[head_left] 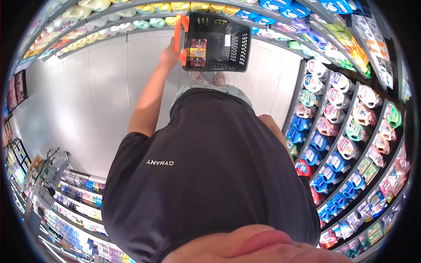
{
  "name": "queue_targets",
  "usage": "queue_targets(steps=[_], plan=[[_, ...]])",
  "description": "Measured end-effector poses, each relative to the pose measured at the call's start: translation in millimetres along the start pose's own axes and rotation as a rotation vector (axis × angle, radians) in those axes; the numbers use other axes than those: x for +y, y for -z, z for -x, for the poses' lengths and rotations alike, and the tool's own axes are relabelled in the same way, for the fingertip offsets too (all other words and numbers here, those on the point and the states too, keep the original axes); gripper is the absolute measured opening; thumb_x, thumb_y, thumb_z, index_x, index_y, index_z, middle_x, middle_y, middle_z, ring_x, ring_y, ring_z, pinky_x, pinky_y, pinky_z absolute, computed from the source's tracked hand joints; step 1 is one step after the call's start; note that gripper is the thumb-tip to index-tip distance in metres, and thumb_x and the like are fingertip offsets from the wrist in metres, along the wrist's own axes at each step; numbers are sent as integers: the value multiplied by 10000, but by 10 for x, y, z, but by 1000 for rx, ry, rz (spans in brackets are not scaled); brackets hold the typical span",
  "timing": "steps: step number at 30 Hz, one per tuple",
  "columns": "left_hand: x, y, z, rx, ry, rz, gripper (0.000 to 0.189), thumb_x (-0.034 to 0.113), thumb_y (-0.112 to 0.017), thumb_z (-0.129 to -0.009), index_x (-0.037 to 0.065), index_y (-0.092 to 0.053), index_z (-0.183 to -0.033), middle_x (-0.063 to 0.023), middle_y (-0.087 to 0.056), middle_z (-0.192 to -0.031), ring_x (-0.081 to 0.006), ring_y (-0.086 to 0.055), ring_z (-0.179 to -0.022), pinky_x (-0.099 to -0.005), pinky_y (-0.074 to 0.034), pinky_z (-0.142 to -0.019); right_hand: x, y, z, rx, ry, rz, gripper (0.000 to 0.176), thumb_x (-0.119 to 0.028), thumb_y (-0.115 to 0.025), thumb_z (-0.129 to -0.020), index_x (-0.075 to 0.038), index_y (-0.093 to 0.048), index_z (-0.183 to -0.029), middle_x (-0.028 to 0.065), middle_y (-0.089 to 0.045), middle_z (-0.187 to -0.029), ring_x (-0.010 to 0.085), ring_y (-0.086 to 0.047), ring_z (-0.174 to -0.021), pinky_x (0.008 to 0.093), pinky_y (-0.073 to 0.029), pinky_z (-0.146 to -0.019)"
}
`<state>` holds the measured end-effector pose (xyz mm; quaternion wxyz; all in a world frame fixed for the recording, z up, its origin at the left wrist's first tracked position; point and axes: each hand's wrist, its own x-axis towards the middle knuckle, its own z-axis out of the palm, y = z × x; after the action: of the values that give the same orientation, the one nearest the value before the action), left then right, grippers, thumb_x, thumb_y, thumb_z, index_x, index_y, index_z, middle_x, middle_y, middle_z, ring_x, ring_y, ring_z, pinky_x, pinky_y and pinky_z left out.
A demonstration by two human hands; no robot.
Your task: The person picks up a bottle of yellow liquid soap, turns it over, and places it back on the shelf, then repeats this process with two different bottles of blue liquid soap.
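My left hand [169, 56] is closed around the orange handle [177, 34] of a black perforated shopping basket [239, 44]. Inside the basket, near the handle side, lie a few small packs, dark red ones [198, 43] and a yellow one [198, 52]. On the other side of my dark shirt [210, 162], my right arm [277, 131] shows only in part. The shirt hides the fingers of my right hand, so I cannot make out how it is held.
Shelves [302, 74] of blue, white, pink and green detergent bottles [335, 162] rise on the right. More bottles and packs line a shelf [127, 19] ahead. Shelves [79, 184] of small goods stand at the lower left. Pale floor tiles [105, 87] lie between them.
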<state>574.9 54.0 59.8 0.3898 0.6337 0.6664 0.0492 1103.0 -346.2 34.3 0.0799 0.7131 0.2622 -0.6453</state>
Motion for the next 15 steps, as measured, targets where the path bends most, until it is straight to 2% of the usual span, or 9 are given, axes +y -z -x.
queue_targets(steps=[2, 6, 11, 13, 15], plan=[[17, -43, 2, -15, -21, 9, 832, 207, -665, -915, 127, -215, -1610, -268, -677, -1196, -440, -649, -1110, -488, -516, -942, -109, 5, 21, 27, -9, -26, 371, -328, -603, -936, -71, -628, -1203, 87, -726, -1027, 214, -679, -734, 369, -535, -663], [104, -140, -29, -30, -19, -20, 841, 200, -669, -909, 170, -212, -1614, -268, -688, -1159, -439, -663, -1059, -494, -525, -895, -736, 43, 364, 141, -200, -260, 369, -325, -608, -934, -64, -627, -1194, 97, -724, -1037, 217, -679, -724, 366, -531, -645], [288, -335, -7, -17, 0, -53, 859, 185, -685, -907, 203, -202, -1617, -260, -694, -1147, -432, -672, -1049, -484, -533, -895, -540, 149, 263, 122, -179, -338, 370, -325, -589, -949, -76, -627, -1221, 99, -725, -1043, 227, -687, -737, 373, -533, -606], [145, -550, -173, -66, 44, 66, 890, 184, -678, -916, 231, -142, -1625, -255, -695, -1149, -433, -674, -1049, -489, -522, -928, -359, 158, 179, 131, -183, -345, 347, -304, -567, -972, -88, -615, -1240, 98, -727, -1021, 229, -684, -725, 383, -533, -605], [133, -680, -248, -32, -48, -76, 903, 181, -667, -931, 249, -97, -1628, -258, -696, -1144, -423, -683, -1043, -487, -555, -863, -142, 156, 119, 131, -176, -390, 335, -289, -560, -977, -87, -609, -1240, 103, -725, -1008, 229, -679, -711, 388, -528, -600]])
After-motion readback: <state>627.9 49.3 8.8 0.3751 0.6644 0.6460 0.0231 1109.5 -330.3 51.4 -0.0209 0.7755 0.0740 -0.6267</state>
